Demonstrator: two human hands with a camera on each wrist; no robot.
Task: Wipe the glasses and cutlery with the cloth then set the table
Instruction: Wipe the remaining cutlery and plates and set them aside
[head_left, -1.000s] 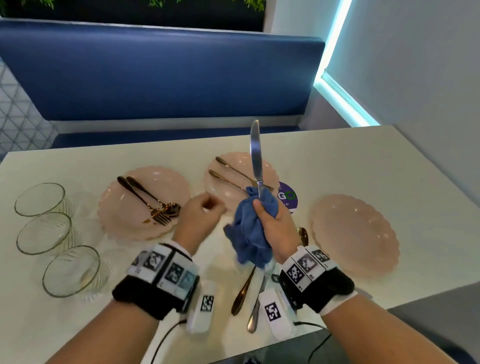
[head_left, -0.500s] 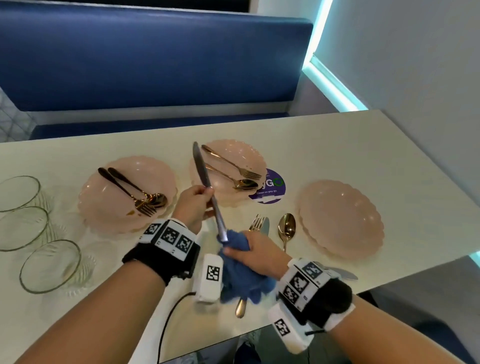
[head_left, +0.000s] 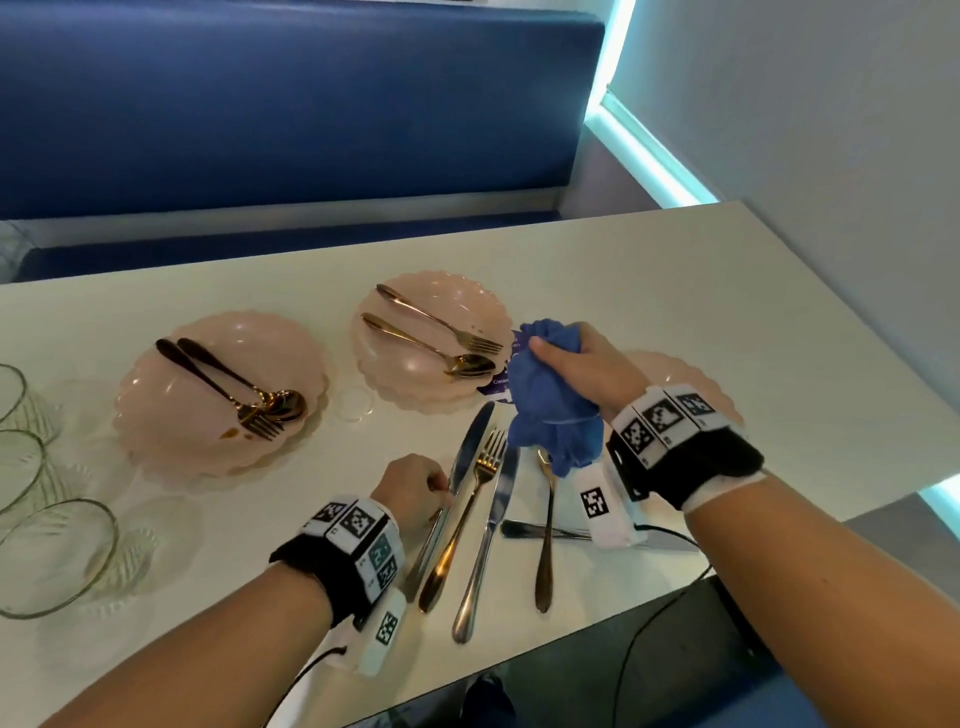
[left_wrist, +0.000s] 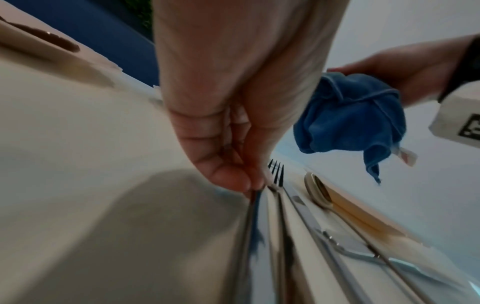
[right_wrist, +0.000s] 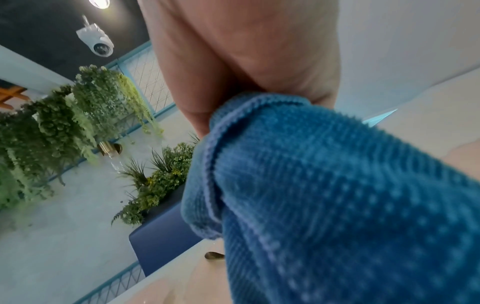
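A silver knife (head_left: 470, 447) lies on the white table (head_left: 675, 291), left of a gold fork (head_left: 467, 512). My left hand (head_left: 441, 491) pinches this knife about midway along; the left wrist view shows thumb and fingertips (left_wrist: 249, 183) closed on the knife (left_wrist: 249, 226). My right hand (head_left: 576, 358) grips a bunched blue cloth (head_left: 550, 415) above the table, between the middle and right plates. The cloth (right_wrist: 337, 185) fills the right wrist view. A second knife (head_left: 493, 535) and a gold spoon (head_left: 544, 540) lie right of the fork.
Three clear glasses (head_left: 52, 556) stand at the left edge. The left pink plate (head_left: 156, 447) carries a dark spoon and fork, the middle plate (head_left: 374, 374) a gold fork and spoon. The right plate (head_left: 691, 374) is partly hidden. Another knife (head_left: 530, 530) lies crosswise near the front edge.
The knife passed from the cloth in my right hand to my left hand, which lowered it onto the table beside the fork. My right hand lifted the cloth away to the right.
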